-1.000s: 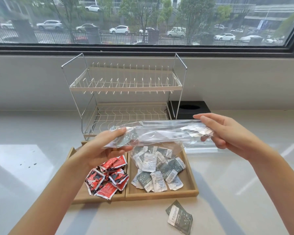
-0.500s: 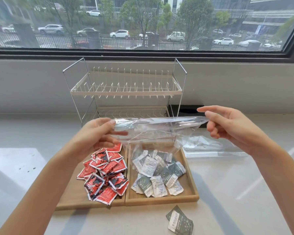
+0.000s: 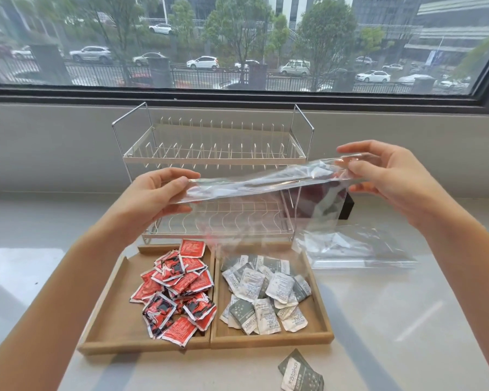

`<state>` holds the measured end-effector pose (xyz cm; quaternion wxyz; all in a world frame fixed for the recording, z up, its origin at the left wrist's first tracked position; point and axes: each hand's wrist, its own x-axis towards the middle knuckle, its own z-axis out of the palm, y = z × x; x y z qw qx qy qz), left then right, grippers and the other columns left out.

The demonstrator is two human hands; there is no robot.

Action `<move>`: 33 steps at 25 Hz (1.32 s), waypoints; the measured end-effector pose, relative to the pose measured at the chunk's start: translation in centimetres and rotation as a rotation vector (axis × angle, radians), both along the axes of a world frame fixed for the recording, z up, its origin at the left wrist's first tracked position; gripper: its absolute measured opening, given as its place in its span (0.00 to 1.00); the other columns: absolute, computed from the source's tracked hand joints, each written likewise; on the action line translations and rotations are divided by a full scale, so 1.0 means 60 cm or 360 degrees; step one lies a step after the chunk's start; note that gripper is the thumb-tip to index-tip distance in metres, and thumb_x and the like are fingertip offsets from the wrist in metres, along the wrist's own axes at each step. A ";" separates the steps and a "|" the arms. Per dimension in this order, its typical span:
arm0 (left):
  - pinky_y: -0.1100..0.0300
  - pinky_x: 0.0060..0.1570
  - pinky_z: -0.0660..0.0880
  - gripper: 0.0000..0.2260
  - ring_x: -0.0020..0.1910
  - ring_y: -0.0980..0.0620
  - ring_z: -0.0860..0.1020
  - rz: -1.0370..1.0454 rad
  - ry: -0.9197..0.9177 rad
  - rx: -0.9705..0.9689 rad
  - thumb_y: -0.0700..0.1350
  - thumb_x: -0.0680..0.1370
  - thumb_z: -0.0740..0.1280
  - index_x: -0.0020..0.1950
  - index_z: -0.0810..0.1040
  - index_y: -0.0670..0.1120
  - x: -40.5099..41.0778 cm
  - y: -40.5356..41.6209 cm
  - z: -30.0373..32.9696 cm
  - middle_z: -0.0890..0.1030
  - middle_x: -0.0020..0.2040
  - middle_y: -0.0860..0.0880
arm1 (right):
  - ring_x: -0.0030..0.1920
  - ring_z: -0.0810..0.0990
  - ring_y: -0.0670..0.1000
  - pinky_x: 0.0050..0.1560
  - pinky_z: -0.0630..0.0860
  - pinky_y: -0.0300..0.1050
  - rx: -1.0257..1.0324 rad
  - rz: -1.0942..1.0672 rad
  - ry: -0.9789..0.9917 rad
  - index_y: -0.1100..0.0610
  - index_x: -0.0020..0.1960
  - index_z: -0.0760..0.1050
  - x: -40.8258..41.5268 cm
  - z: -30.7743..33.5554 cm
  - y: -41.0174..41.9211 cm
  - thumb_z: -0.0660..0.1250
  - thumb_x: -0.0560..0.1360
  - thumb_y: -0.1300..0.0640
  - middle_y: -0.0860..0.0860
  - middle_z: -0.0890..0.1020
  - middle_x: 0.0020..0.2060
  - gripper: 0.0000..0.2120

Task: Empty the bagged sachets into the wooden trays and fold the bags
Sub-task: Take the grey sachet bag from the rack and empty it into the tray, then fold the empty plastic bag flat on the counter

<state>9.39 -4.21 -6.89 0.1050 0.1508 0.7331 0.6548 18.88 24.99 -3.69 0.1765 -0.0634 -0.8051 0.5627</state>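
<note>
A clear plastic bag (image 3: 266, 193) hangs stretched in the air above the trays, and I see no sachets in it. My left hand (image 3: 158, 193) pinches its left end and my right hand (image 3: 378, 176) pinches its right end, slightly higher. Below, the left wooden tray (image 3: 110, 311) holds a heap of red sachets (image 3: 175, 292). The right wooden tray (image 3: 319, 331) holds grey and white sachets (image 3: 263, 294). One or two grey sachets (image 3: 299, 373) lie on the counter in front of the trays.
A white two-tier wire dish rack (image 3: 212, 159) stands behind the trays against the wall under the window. Another clear bag (image 3: 356, 249) lies flat on the counter to the right of the trays. A black box (image 3: 346, 207) sits behind it.
Both hands have raised the bag higher above the trays. The right end has risen more than the left, and the bag is pulled out longer and flatter.
</note>
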 end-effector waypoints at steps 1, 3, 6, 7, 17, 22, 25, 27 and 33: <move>0.70 0.32 0.77 0.09 0.36 0.58 0.78 0.0011 0.0018 -0.0002 0.39 0.77 0.59 0.50 0.77 0.47 -0.002 0.000 0.006 0.79 0.41 0.49 | 0.33 0.79 0.41 0.33 0.77 0.31 0.0006 0.0010 0.0037 0.51 0.50 0.76 -0.004 0.008 -0.002 0.60 0.76 0.67 0.49 0.80 0.41 0.13; 0.71 0.31 0.76 0.10 0.32 0.60 0.77 0.0063 0.0079 -0.0007 0.37 0.77 0.60 0.53 0.77 0.47 -0.006 -0.002 0.020 0.78 0.41 0.50 | 0.31 0.79 0.40 0.34 0.77 0.30 0.0024 0.0042 0.0121 0.51 0.52 0.76 -0.009 0.021 -0.006 0.60 0.75 0.68 0.50 0.79 0.46 0.15; 0.73 0.29 0.74 0.13 0.26 0.63 0.75 0.0134 0.0257 0.0032 0.36 0.76 0.61 0.56 0.75 0.50 -0.012 -0.010 0.038 0.76 0.41 0.53 | 0.31 0.81 0.41 0.37 0.78 0.31 0.0042 0.0085 0.0281 0.51 0.56 0.74 -0.015 0.036 -0.014 0.59 0.74 0.70 0.51 0.76 0.58 0.18; 0.74 0.30 0.73 0.14 0.27 0.64 0.74 0.0154 0.0329 0.0068 0.35 0.76 0.61 0.55 0.75 0.52 -0.012 -0.014 0.040 0.76 0.41 0.54 | 0.32 0.82 0.41 0.38 0.78 0.31 0.0028 0.0105 0.0330 0.52 0.57 0.74 -0.015 0.036 -0.019 0.59 0.74 0.71 0.50 0.76 0.60 0.19; 0.74 0.41 0.74 0.17 0.40 0.64 0.78 0.0348 0.0321 0.0158 0.31 0.74 0.61 0.50 0.76 0.55 0.050 -0.074 -0.136 0.83 0.42 0.62 | 0.46 0.83 0.44 0.46 0.78 0.33 -0.0292 0.0134 0.0097 0.51 0.49 0.79 0.031 -0.179 -0.068 0.61 0.74 0.70 0.41 0.85 0.42 0.16; 0.73 0.32 0.74 0.09 0.37 0.60 0.76 0.0474 -0.0105 -0.0088 0.37 0.76 0.62 0.49 0.76 0.51 0.080 -0.092 -0.272 0.79 0.49 0.49 | 0.33 0.82 0.42 0.36 0.78 0.32 -0.0589 0.0000 -0.0470 0.59 0.49 0.77 0.049 -0.318 -0.096 0.61 0.75 0.67 0.53 0.82 0.40 0.08; 0.68 0.36 0.74 0.10 0.43 0.52 0.74 0.0499 -0.0227 -0.0271 0.39 0.74 0.66 0.51 0.73 0.51 0.089 -0.102 -0.327 0.76 0.51 0.45 | 0.28 0.80 0.39 0.31 0.76 0.29 -0.0550 0.0018 -0.0730 0.62 0.51 0.75 0.059 -0.360 -0.108 0.61 0.75 0.69 0.53 0.79 0.40 0.08; 0.58 0.41 0.72 0.13 0.43 0.48 0.74 0.0454 -0.0308 -0.0406 0.43 0.71 0.67 0.53 0.72 0.55 0.090 -0.108 -0.350 0.75 0.46 0.45 | 0.24 0.78 0.38 0.28 0.74 0.28 -0.0519 0.0026 -0.0830 0.65 0.53 0.73 0.063 -0.374 -0.112 0.60 0.74 0.71 0.53 0.77 0.38 0.09; 0.59 0.36 0.71 0.14 0.36 0.52 0.74 0.0470 -0.0275 -0.0550 0.37 0.75 0.63 0.56 0.69 0.51 0.089 -0.109 -0.367 0.74 0.39 0.47 | 0.22 0.76 0.40 0.24 0.73 0.31 -0.0537 -0.0021 -0.0948 0.64 0.50 0.73 0.061 -0.381 -0.122 0.59 0.73 0.74 0.57 0.75 0.36 0.10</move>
